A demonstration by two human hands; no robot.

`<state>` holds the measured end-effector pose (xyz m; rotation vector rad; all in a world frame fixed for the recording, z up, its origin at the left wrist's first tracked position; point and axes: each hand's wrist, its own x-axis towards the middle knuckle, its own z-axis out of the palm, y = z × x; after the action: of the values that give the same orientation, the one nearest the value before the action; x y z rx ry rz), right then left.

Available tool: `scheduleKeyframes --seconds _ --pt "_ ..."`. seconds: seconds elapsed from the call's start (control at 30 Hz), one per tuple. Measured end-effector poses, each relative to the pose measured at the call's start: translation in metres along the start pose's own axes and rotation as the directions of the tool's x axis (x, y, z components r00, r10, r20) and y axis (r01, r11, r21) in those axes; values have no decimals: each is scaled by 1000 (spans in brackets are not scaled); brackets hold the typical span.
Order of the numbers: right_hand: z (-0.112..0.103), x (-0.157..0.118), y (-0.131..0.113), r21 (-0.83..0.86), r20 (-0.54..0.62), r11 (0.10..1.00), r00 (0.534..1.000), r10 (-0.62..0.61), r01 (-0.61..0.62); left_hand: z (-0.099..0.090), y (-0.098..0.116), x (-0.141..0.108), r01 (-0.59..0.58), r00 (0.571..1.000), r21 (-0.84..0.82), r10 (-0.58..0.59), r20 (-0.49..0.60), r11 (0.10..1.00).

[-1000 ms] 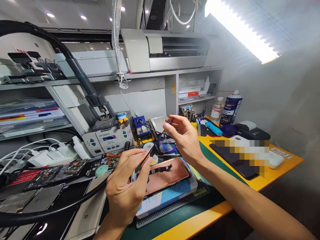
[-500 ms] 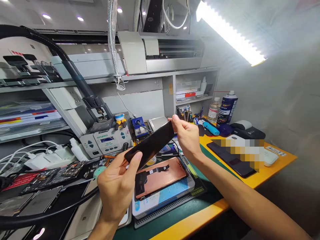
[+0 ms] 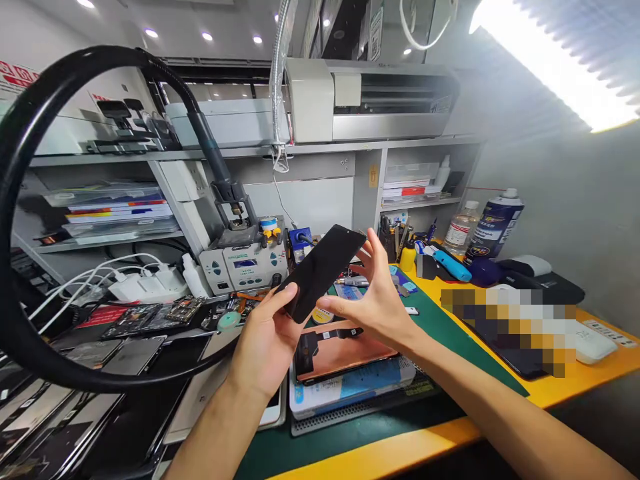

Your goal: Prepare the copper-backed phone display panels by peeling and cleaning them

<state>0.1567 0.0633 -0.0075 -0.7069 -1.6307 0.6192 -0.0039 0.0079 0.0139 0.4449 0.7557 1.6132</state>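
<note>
Screen (image 3: pixel 325 273) in left hand (image 3: pixel 265 337), right hand (image 3: pixel 383 303) near

From your head, your single view faces forward and down, near your left hand (image 3: pixel 265 333) at seven o'clock and right hand (image 3: pixel 384 303) at four; the shelf (image 3: pixel 330 147) lies farther off, toward twelve.

A slim, phone-shaped black panel (image 3: pixel 324 275), its glossy face dark and unlit (a tiny mark shows near the top edge), is held up in the air, tilted, its long sides slanting up to the right; the fingers of the left hand (image 3: pixel 263 337) grip its lower end, while its upper end is just beside the spread right hand (image 3: pixel 383 303), contact unclear
</note>
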Motion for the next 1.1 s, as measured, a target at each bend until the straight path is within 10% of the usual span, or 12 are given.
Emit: scheduleKeyframes --seconds 0.57,1.1 --pt "-14 17 -2 71 -225 983 963 -151 171 -2 -4 -2 42 998 15 -42 43 999" --pt "-26 28 5 154 -267 988 963 37 4 1 2 -1 -18 995 -5 17 -99 1000"
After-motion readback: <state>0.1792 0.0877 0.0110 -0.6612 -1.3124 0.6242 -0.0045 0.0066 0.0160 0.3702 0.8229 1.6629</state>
